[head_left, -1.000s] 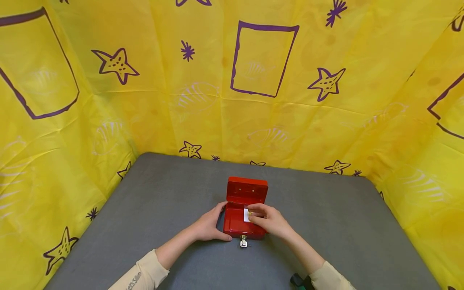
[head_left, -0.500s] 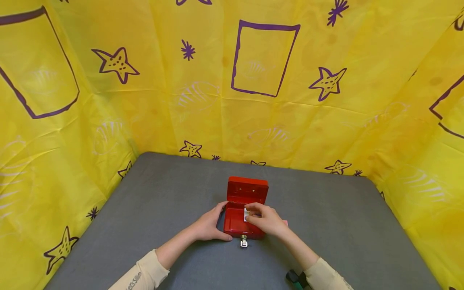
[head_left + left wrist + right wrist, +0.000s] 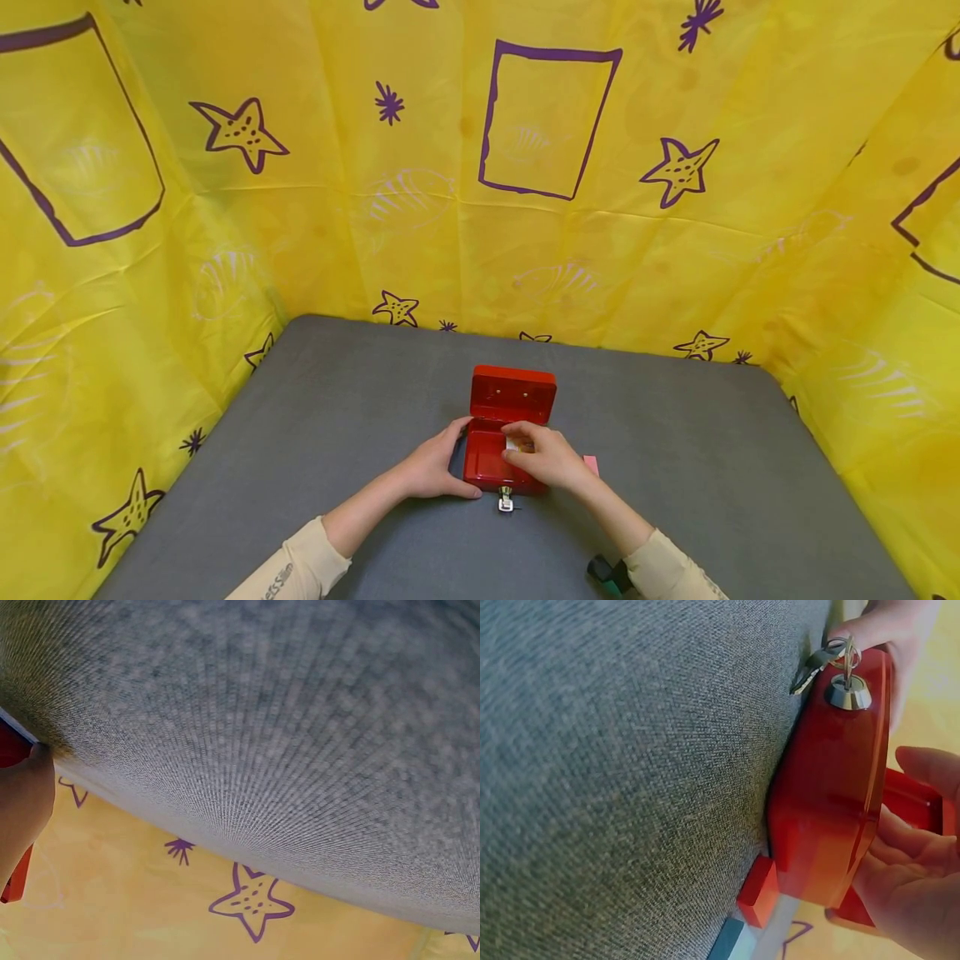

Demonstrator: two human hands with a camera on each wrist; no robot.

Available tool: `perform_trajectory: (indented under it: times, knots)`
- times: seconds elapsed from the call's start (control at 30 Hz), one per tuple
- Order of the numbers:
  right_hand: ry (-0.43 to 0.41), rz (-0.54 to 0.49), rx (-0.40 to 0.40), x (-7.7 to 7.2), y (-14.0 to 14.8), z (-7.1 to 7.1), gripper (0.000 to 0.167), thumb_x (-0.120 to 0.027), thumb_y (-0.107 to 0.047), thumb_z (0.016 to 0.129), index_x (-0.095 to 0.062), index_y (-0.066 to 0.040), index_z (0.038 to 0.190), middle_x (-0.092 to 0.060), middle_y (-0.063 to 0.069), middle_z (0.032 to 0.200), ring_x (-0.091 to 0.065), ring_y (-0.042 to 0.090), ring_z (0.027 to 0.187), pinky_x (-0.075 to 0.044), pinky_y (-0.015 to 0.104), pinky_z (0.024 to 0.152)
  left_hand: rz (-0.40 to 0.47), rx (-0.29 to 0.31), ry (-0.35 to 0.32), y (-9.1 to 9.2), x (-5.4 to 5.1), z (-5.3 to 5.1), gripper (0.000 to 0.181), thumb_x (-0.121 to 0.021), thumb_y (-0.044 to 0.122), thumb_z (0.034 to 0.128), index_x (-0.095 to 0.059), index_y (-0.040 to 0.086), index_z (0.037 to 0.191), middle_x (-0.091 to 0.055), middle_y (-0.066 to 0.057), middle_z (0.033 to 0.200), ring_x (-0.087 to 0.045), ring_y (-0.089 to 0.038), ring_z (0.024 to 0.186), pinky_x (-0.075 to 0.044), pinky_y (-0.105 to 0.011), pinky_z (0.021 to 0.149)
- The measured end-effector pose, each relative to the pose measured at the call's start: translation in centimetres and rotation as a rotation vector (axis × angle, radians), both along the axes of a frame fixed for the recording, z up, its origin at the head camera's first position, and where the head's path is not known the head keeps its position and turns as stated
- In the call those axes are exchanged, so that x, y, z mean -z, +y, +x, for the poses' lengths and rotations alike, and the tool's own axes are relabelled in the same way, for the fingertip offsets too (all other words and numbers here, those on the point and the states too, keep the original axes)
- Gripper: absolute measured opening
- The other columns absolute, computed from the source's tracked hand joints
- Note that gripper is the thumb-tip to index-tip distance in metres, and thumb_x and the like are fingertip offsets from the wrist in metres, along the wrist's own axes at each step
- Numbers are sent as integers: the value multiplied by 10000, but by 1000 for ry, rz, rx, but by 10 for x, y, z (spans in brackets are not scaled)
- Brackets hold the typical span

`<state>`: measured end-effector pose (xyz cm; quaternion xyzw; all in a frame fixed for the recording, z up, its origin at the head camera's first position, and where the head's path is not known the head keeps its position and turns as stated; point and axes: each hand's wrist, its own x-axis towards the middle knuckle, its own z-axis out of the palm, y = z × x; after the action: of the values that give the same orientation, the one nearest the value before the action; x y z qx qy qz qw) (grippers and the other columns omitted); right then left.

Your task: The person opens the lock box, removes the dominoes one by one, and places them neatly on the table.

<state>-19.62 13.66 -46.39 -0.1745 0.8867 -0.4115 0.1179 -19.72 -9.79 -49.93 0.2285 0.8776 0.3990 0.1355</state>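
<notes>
A red cash box (image 3: pixel 491 450) stands open on the grey table, its lid (image 3: pixel 513 393) tilted up at the back. A key sits in its front lock (image 3: pixel 848 691), with a ring and a second key (image 3: pixel 815 667) hanging from it. My left hand (image 3: pixel 435 467) holds the box's left side, thumb at the front corner and fingers toward the back corner. My right hand (image 3: pixel 546 457) reaches over the right side into the box, thumb apart from the curved fingers. Beneath it lies a small white piece (image 3: pixel 512 444), mostly covered; nothing shows between thumb and fingers.
A small pink-red block (image 3: pixel 758 892) lies against the box's right side. Beyond it is a dark-and-white item (image 3: pixel 731 941), partly cut off. Yellow cloth (image 3: pixel 420 250) with starfish drawings walls the table's back and sides. A black-and-green device (image 3: pixel 609 575) sits by the right wrist.
My right hand has shifted slightly left and farther over the white piece. The pink-red block has come into sight behind it. The left hand and box stay put.
</notes>
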Motion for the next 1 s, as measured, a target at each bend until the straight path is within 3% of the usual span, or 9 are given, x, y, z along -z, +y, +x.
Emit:
perform_trajectory:
  times: [0.37,1.0]
  knots:
    - [12,16,-47,-1,-4,3,411,-665,-256,891,-624,-32,1233,-653,147,1188,-614,334,1074,-492,525,913,3,10,27,0,1,0,1032,-865,374,708,-262,58,1483,-447,-134,1431,-466,-302,1261,-393,-530,1026]
    - [-20,-77,-113,7,-10,1,397,-629,-204,923,-607,-25,1276,-635,164,1232,-613,339,1114,-481,525,938,3,9,46,-1,1,0,1029,-871,370,701,-272,55,1477,-449,-141,1429,-470,-313,1260,-389,-538,1029]
